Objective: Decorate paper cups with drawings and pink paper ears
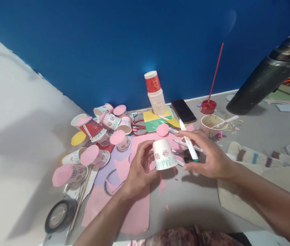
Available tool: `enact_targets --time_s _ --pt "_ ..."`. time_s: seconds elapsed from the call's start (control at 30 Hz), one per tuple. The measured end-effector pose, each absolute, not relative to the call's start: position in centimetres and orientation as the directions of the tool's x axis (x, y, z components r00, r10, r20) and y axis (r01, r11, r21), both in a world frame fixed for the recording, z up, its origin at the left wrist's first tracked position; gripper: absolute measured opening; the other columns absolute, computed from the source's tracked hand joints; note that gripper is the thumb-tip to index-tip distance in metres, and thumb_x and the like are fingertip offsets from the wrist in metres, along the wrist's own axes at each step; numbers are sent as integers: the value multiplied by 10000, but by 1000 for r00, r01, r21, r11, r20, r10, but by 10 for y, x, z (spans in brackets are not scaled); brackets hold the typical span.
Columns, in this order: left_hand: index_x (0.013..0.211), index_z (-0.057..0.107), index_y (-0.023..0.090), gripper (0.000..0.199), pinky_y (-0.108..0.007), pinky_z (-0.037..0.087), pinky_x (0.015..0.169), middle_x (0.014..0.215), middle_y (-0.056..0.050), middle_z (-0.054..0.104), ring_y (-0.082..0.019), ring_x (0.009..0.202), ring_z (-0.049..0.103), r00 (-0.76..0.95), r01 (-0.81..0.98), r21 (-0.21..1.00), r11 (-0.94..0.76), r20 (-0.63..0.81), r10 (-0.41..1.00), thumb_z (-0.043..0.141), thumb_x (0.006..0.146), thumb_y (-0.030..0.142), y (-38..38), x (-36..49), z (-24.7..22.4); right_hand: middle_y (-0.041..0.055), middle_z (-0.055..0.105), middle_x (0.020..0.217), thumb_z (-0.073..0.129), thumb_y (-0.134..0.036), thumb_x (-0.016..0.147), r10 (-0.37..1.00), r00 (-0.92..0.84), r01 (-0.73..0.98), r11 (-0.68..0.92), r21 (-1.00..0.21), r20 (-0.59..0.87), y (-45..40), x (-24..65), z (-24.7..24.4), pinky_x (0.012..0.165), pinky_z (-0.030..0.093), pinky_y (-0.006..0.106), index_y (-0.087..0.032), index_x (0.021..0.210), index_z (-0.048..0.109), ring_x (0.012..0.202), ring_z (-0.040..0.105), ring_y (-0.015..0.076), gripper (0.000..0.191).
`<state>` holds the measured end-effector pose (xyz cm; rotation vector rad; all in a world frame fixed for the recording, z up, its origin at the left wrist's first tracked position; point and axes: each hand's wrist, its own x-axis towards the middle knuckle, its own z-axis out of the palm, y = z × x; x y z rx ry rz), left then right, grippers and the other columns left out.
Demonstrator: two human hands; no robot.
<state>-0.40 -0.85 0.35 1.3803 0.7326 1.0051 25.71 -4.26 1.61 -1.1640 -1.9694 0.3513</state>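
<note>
Between both hands is a white paper cup, turned upside down, with red flower drawings and green grass-like strokes near its rim. My left hand grips the cup's left side between thumb and fingers. In my right hand sits a white marker with green ends, held near the cup's right side and pointing up and left. Behind the cup lie a pink paper circle and several more pens, partly hidden by my right hand. Pink paper sheets spread under my left forearm.
Decorated cups with pink paper circles cluster at left. A stack of cups stands by the blue wall, beside a phone. Right are a red pot with a stick, a cup holding a marker and a dark flask. Black tape lies front left.
</note>
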Motion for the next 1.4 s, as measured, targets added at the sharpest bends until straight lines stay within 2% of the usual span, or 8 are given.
enact_targets --time_s 0.1,0.2,0.37,0.53,0.7,0.93,1.13,1.4 --pt "1344 609 300 701 -391 577 995 1375 -89 657 -306 1283 644 400 -286 951 114 11 916 927 725 218 -5 -2 8 118 742 1334 713 -475 960 830 -180 641 506 -577 528 -41 262 14 994 582 518 -309 1509 528 1195 707 353 603" --pt "1380 596 292 802 -427 615 957 1406 -100 657 -329 1262 660 418 -382 886 262 -87 904 961 668 232 -2 -3 11 122 731 1332 732 -468 936 854 -133 677 449 -583 503 -39 264 8 956 602 529 -318 1493 535 1183 712 363 610" --pt "1501 525 292 926 -520 562 1082 1419 -104 677 -332 1286 668 451 -515 734 442 -207 868 898 668 137 1 -12 8 129 715 1360 758 -406 906 873 -155 727 418 -546 461 -33 265 -2 969 602 553 -309 1544 493 1211 693 379 698" --pt "1463 584 199 803 -554 441 1208 1362 -137 733 -355 1333 664 515 -547 629 552 -267 814 826 699 147 7 -21 0 139 734 1329 702 -358 946 872 -194 752 426 -502 449 -28 266 -7 959 599 564 -286 1521 525 1185 698 375 607" --pt "1452 610 202 685 -547 423 1218 1526 -157 649 -371 1361 654 609 -537 578 614 -238 756 756 796 331 12 -29 -12 138 750 1303 699 -351 941 862 -182 748 434 -502 474 -27 266 -6 953 604 555 -281 1516 540 1165 714 369 600" --pt "1342 696 204 592 -479 536 1090 1380 -164 736 -370 1363 651 562 -594 531 605 -264 784 710 899 596 11 -25 -10 135 750 1285 694 -373 959 865 -206 742 442 -503 457 -26 268 -8 927 602 550 -284 1517 531 1139 713 366 588" --pt "1111 791 108 548 -411 578 993 1221 -165 796 -320 1165 757 529 -649 414 638 -357 770 637 975 616 8 -18 0 141 733 1324 722 -396 957 877 -237 743 441 -503 419 -26 269 -11 932 604 537 -281 1535 492 1168 702 368 632" --pt "1021 793 119 471 -392 590 901 1096 -155 830 -311 1049 795 554 -643 411 647 -333 763 711 940 575 7 -18 2 137 752 1258 704 -415 972 866 -249 741 459 -490 434 -27 269 -12 922 606 511 -259 1460 568 1146 703 360 530"
